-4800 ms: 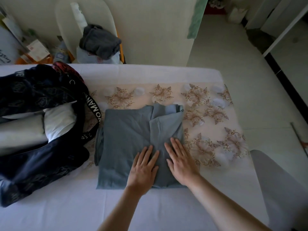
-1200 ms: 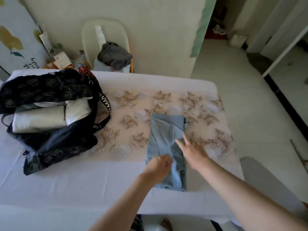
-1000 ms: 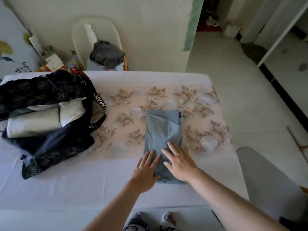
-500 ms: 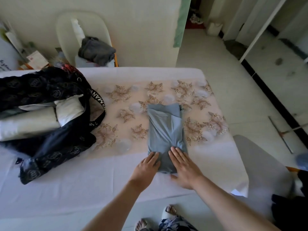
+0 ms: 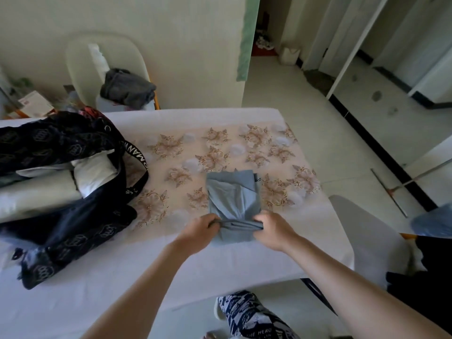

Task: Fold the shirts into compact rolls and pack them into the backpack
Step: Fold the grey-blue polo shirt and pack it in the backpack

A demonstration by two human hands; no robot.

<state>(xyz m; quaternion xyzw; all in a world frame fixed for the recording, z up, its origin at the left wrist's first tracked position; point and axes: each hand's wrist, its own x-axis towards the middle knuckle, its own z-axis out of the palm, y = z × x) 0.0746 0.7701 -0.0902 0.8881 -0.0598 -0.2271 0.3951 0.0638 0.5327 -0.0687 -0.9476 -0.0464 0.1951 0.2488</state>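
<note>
The blue-grey shirt [image 5: 232,194] lies folded into a narrow strip on the surface [image 5: 122,277], to the right of the open backpack [image 5: 61,138]. Its near end is pinched and turned up by the left hand [image 5: 199,232] and the right hand [image 5: 274,231], each grip closed on cloth, so rolling is judged barely begun. 2 white rolls [image 5: 95,172] are already packed. Letters including "MAN" can be read on the backpack strap [image 5: 137,162], and "THE HERO" on the trousers [image 5: 247,316].
</note>
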